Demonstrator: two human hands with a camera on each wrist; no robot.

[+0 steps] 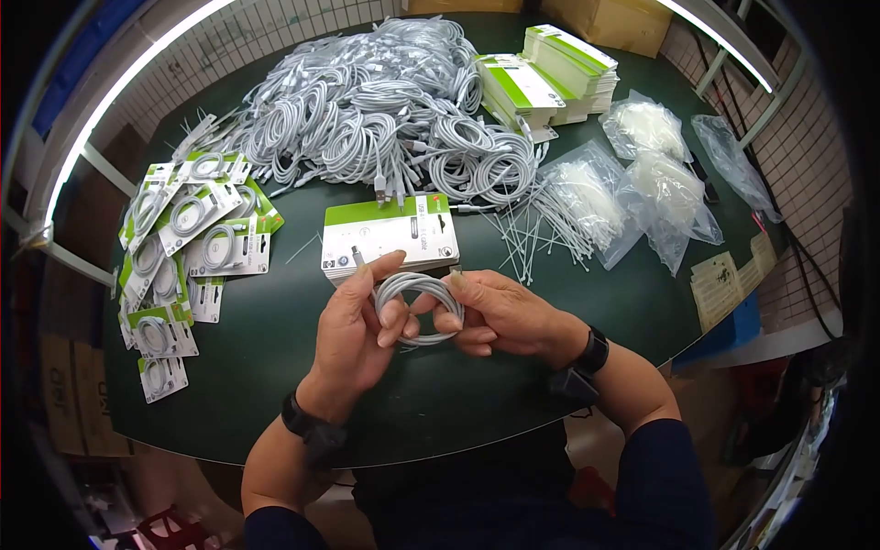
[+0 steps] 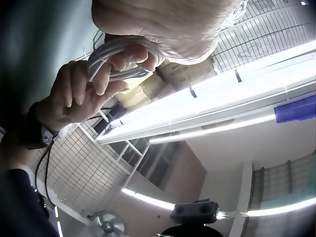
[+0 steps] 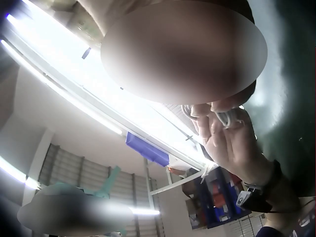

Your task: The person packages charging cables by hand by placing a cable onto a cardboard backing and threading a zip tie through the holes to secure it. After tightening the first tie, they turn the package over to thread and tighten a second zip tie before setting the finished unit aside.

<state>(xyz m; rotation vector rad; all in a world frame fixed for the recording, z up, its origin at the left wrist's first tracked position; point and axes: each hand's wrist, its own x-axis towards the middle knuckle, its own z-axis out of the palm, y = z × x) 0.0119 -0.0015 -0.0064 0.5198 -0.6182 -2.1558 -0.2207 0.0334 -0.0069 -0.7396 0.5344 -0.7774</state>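
Both hands hold a coiled light grey USB cable (image 1: 414, 282) over the near middle of the table. My left hand (image 1: 353, 321) grips its left side, fingers curled through the loop and thumb pointing up. A connector end (image 1: 357, 255) pokes up beside that thumb. On the other side, my right hand (image 1: 509, 312) pinches the loop between thumb and fingers. In the left wrist view the coil (image 2: 121, 44) spans between the hands. Just beyond the coil lies a stack of green and white cable cards (image 1: 394, 240). My right palm hides much of the right wrist view.
A large heap of coiled cables (image 1: 367, 101) covers the back. Carded cables (image 1: 220, 247) lie at left. Taller card stacks (image 1: 522, 82) stand at back right. Loose white zip ties (image 1: 522, 238) and plastic bags of them (image 1: 587, 197) lie at right.
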